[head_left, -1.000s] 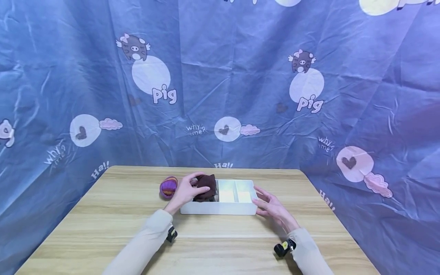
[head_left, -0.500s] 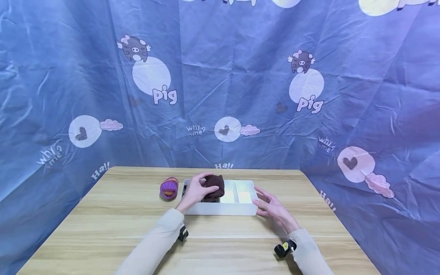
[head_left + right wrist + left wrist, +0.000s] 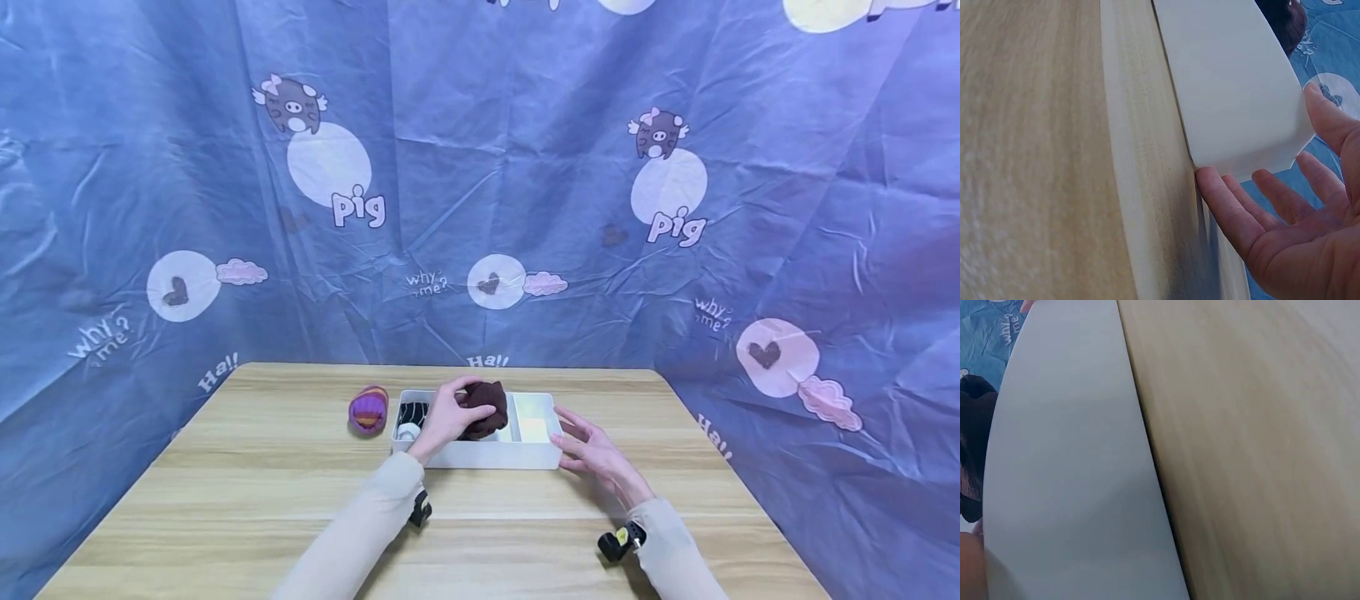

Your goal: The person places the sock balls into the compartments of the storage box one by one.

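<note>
My left hand (image 3: pixel 444 421) pinches a dark brown balled-up sock (image 3: pixel 486 410) between thumb and fingers, over the middle of a white divided box (image 3: pixel 487 456). In the left wrist view, the box's front wall (image 3: pixel 1072 444) fills much of the frame and the brown sock (image 3: pixel 974 444) shows at the left edge. My right hand (image 3: pixel 596 454) touches the box's right end. The right wrist view shows its fingers (image 3: pixel 1229 206) extended along the end wall, with the thumb at the upper edge. A black sock with white lines (image 3: pixel 414 412) and something white (image 3: pixel 408 432) lie in the leftmost compartment.
A purple and orange striped rolled sock (image 3: pixel 368 411) lies on the wooden table (image 3: pixel 480 533), left of the box. The rightmost compartment (image 3: pixel 533 429) shows its bare white floor. Behind the table hangs a blue patterned cloth (image 3: pixel 450 208).
My left hand has moved right along the box with the brown sock, uncovering the leftmost compartment with its black and white contents. My right hand and the box have stayed in place.
</note>
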`<state>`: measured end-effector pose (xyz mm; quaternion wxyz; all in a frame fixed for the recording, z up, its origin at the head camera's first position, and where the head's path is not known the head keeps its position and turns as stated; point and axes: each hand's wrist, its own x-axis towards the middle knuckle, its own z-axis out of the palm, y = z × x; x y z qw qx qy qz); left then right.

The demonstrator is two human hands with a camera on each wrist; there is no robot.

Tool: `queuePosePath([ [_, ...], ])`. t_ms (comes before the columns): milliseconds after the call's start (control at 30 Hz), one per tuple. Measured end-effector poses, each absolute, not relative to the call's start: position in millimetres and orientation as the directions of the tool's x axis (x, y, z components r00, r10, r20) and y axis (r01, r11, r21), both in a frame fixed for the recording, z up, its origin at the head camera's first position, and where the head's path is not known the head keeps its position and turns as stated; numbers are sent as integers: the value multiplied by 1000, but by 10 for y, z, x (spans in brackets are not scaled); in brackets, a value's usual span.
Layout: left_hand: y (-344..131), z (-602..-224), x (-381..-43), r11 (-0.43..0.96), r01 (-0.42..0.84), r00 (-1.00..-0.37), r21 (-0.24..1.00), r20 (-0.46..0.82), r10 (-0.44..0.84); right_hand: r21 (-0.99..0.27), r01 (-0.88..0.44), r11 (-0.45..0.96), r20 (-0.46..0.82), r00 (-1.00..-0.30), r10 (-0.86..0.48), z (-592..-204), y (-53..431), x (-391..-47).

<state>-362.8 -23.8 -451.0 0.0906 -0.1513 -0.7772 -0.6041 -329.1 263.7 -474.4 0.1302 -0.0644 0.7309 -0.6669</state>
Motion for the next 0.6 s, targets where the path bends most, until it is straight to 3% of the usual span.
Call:
queuePosePath([
  [200,-130,-4493,-3637,283,347,-937,894,339,80,-991,82,101,-107,-958,-268,-4737,2632,-3295],
  [600,-58,-4549,-3688,255,316,-949,914,304,86,-992,75,97,-100,-951,-292,-4739,2638,-3288],
])
